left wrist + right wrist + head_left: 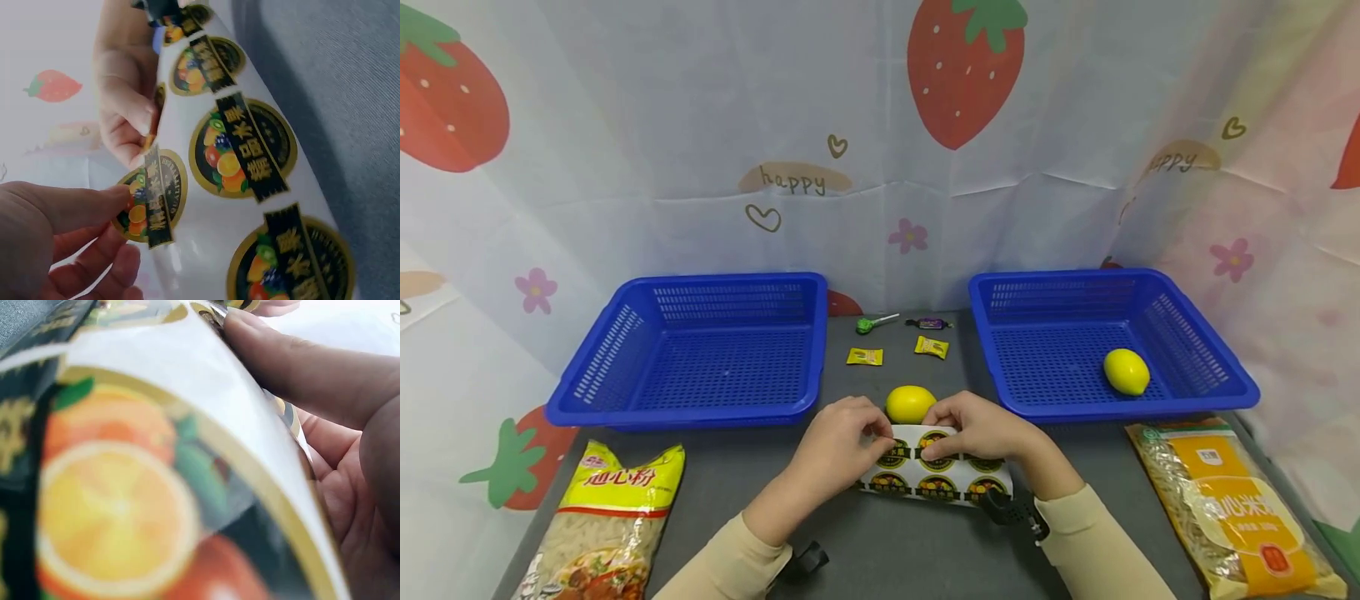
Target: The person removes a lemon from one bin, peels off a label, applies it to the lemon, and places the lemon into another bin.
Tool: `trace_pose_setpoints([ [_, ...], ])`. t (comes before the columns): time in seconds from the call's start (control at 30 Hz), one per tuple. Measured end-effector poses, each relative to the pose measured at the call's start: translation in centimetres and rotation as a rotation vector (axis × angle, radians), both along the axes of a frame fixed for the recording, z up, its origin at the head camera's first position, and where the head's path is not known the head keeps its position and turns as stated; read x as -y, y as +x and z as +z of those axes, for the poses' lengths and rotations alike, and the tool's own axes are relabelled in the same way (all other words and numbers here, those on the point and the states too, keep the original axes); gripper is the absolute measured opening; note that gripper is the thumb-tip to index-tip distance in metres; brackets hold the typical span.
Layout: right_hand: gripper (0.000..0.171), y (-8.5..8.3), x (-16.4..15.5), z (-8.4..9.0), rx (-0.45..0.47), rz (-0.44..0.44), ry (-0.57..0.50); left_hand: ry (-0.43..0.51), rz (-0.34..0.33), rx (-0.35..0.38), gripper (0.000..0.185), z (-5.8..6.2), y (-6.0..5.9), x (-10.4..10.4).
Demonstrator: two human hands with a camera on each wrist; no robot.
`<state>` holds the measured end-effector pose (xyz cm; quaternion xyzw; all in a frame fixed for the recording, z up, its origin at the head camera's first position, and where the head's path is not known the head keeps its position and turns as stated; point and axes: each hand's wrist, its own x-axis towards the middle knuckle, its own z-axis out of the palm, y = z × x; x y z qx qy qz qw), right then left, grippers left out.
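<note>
A white sheet of round fruit stickers (951,462) is held up over the grey table between both hands. With thumb and fingers, my left hand (844,442) pinches the edge of one round black-and-gold sticker (156,199), whose rim stands out past the sheet's fold. My right hand (973,429) grips the sheet's upper edge, thumb on the printed face and fingers behind it. Just beyond the sheet, a lemon (910,403) lies on the table, its lower part hidden by the sheet. The right wrist view shows the right thumb (300,375) pressing close along the sheet's edge.
Blue baskets stand at the back left (730,408) and back right (1007,367); the right one holds another lemon (1126,372). Between them lie a green lollipop (867,324), a purple-wrapped candy (929,323) and two yellow candies (865,357). Noodle bags flank the left (606,525) and right (1240,508).
</note>
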<state>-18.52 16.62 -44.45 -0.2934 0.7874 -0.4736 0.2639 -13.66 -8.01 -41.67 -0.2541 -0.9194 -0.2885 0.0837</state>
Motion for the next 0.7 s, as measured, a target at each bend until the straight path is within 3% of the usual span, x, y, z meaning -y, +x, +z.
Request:
trace_pose_setpoints([
  [0.2,0.015,-0.1,-0.2,-0.5,0.064,0.014,0.002,0.173,-0.041,0.157,0.012,0.8,0.0,0.1],
  [0.33,0.014,-0.2,0.0,-1.1,0.049,0.016,0.076,0.248,-0.03,0.225,0.01,1.0,-0.1,0.4],
  [0.57,0.016,0.4,1.2,-2.4,-0.18,-0.065,0.339,0.267,0.012,0.262,0.009,0.8,-0.2,0.7],
  [0.7,0.021,1.1,1.9,-2.8,-0.27,-0.135,0.426,0.277,0.013,0.266,0.008,0.8,-0.2,0.8],
])
